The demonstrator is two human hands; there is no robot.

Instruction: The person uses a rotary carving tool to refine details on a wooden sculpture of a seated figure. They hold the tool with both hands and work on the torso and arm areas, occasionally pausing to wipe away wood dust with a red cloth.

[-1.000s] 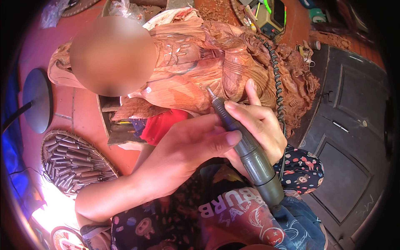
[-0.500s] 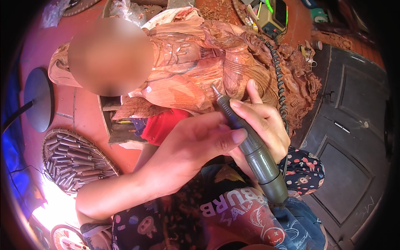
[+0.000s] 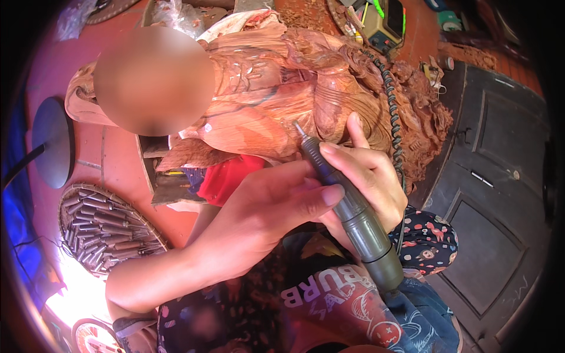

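Observation:
A dark green rotary tool handpiece (image 3: 368,235) lies slantwise across both hands, its thin metal bit (image 3: 300,129) pointing up and left. My right hand (image 3: 376,179) wraps round it from the right, with the index finger along the front grip and another finger raised. My left hand (image 3: 265,206) closes on the tool from the left, thumb pressed on its barrel; its other fingertips are partly hidden. Just beyond lies a carved reddish wooden figure (image 3: 247,129), its left end blurred out. The bit's tip is at the carving's surface; whether it touches, I cannot tell.
At the left, a round woven basket (image 3: 162,235) holds several chisel-like tools. A black coiled cord (image 3: 393,112) runs over the carving towards a control box (image 3: 385,29). A dark panelled board (image 3: 488,235) lies at the right. Red cloth (image 3: 226,182) shows below the figure.
Both hands and the handpiece have shifted very slightly left and up. The grip looks the same, and the whole view has moved a little.

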